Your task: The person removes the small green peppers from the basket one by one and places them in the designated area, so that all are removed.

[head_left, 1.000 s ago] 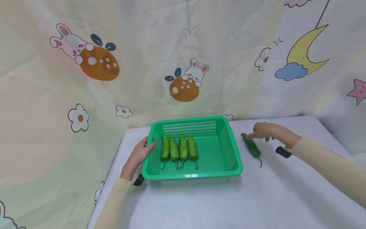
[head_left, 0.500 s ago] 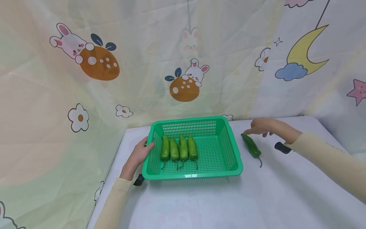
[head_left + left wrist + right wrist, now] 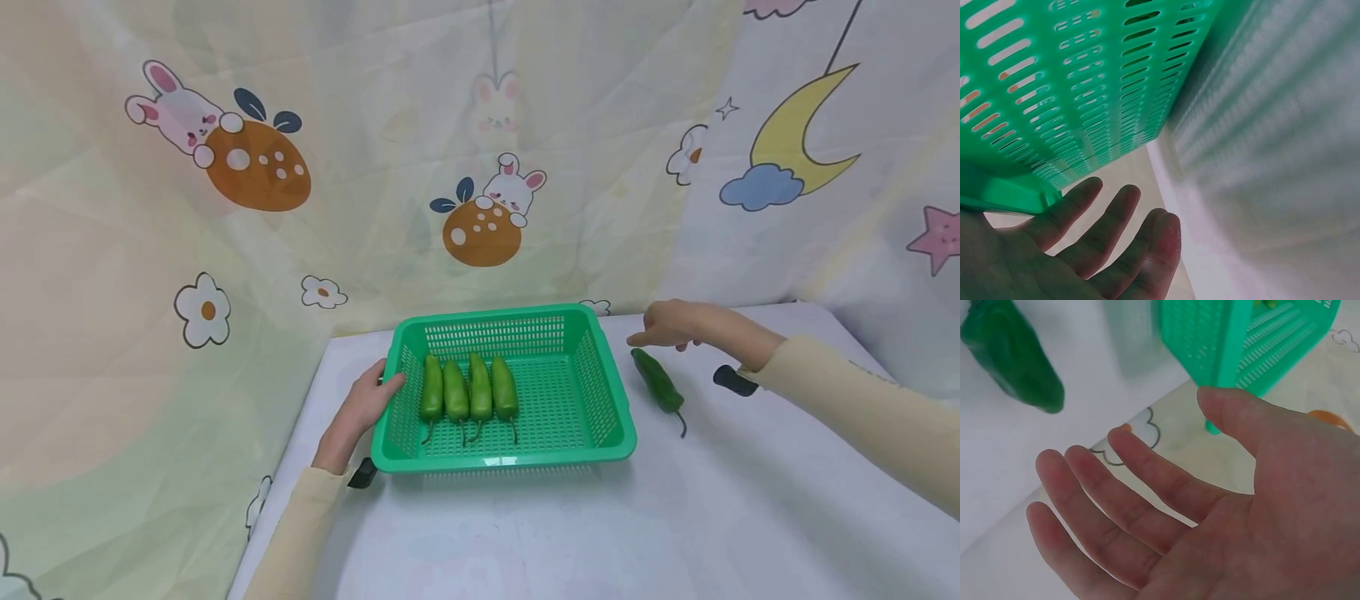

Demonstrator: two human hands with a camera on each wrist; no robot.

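A green plastic basket (image 3: 504, 463) stands on the white-covered table, with several green chili peppers (image 3: 456, 392) side by side in its left half, stems toward the front. At its left rim, my left hand (image 3: 365, 400) holds on, thumb over the edge; the left wrist view shows the other fingers (image 3: 1107, 234) outside the slotted wall. One more green chili pepper (image 3: 657, 380) lies on the table right of the basket. My right hand (image 3: 675, 323) hovers just behind that pepper's tip, holding nothing. In the right wrist view, its fingers are spread and apart from the pepper (image 3: 1013, 356).
A cloth backdrop (image 3: 375, 167) with printed rabbits, flowers and a moon hangs close behind the basket and along the left side. White table surface (image 3: 525, 542) extends in front of the basket.
My right hand has moved left and slightly back, from over the loose pepper to behind its tip. The pepper, the basket and my left hand have stayed in place.
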